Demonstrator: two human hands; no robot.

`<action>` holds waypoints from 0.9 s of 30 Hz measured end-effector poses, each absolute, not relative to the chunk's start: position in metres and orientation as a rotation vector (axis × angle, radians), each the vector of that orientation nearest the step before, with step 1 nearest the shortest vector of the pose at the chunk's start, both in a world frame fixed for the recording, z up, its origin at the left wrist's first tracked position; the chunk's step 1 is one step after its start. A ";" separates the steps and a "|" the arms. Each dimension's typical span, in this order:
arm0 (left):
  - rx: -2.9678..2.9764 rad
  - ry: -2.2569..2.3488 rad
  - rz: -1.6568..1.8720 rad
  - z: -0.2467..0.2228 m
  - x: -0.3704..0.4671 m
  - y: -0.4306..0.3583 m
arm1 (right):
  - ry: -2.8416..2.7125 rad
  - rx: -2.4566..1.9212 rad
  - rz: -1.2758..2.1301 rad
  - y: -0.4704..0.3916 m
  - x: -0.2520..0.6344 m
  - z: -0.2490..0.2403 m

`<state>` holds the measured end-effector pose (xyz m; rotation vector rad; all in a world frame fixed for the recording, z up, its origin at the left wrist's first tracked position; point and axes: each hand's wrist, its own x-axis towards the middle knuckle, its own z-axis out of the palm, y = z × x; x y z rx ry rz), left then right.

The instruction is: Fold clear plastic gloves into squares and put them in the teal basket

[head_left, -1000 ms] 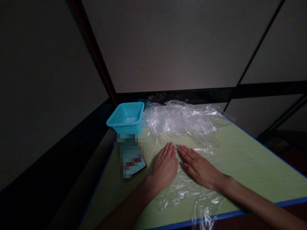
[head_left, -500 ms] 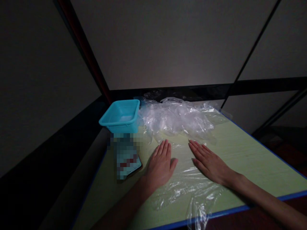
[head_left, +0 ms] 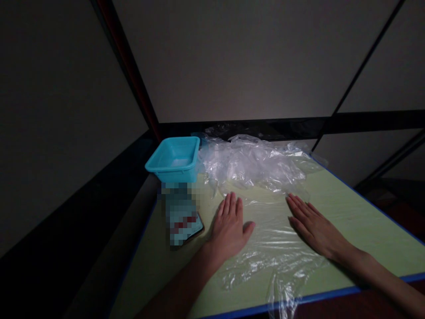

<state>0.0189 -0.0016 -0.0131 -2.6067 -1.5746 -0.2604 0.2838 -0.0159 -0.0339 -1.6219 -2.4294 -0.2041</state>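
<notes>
A clear plastic bag (head_left: 275, 239) lies spread flat on the pale green table, its near end hanging over the blue front edge. My left hand (head_left: 229, 228) rests flat on its left side, fingers stretched forward and thumb out to the right. Over on the right side, my right hand (head_left: 314, 226) lies flat with its fingers pointing up and to the left. Neither hand grips anything. Just beyond the fingertips is a heap of crumpled clear plastic bags (head_left: 252, 161).
A turquoise basin (head_left: 174, 170) stands at the back left of the table (head_left: 352, 212). Nearer, left of my left hand, lies a phone (head_left: 186, 226), mostly pixelated. A pale panelled wall (head_left: 239, 62) rises behind the table.
My right hand has slid to the right over the plastic, widening the distance between my hands. My left hand stays flat. The whole view has shifted slightly.
</notes>
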 end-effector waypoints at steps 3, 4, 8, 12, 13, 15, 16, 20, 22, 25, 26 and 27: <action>-2.589 -1.625 -0.269 -0.013 0.020 -0.002 | -2.417 -1.638 -0.187 -0.017 0.283 -0.033; -2.586 -1.638 -0.271 -0.013 0.021 -0.002 | -2.419 -1.644 -0.181 -0.017 0.283 -0.033; -2.580 -1.685 -0.282 -0.011 0.022 -0.002 | -2.421 -1.680 -0.132 -0.018 0.285 -0.030; -2.589 -1.706 -0.296 -0.011 0.023 -0.001 | -2.394 -1.692 -0.079 -0.017 0.285 -0.028; -2.592 -1.711 -0.299 -0.011 0.023 -0.001 | -2.389 -1.691 -0.073 -0.017 0.285 -0.027; -2.598 -1.718 -0.306 -0.011 0.023 0.000 | -2.375 -1.680 -0.064 -0.018 0.286 -0.026; -2.601 -1.720 -0.309 -0.011 0.023 0.000 | -2.361 -1.672 -0.052 -0.018 0.288 -0.026; -2.608 -1.730 -0.325 -0.011 0.024 -0.001 | -2.175 -1.687 0.031 -0.025 0.299 -0.019; -2.611 -1.735 -0.334 -0.011 0.024 -0.002 | -2.056 -1.706 0.056 -0.027 0.301 -0.012; -2.617 -1.738 -0.345 -0.011 0.024 -0.002 | -2.022 -1.645 0.109 -0.025 0.282 0.002; -2.618 -1.738 -0.347 -0.011 0.024 -0.002 | -2.065 -1.610 0.145 -0.022 0.269 0.007; -2.619 -1.737 -0.349 -0.011 0.024 -0.002 | -2.125 -1.571 0.176 -0.018 0.253 0.011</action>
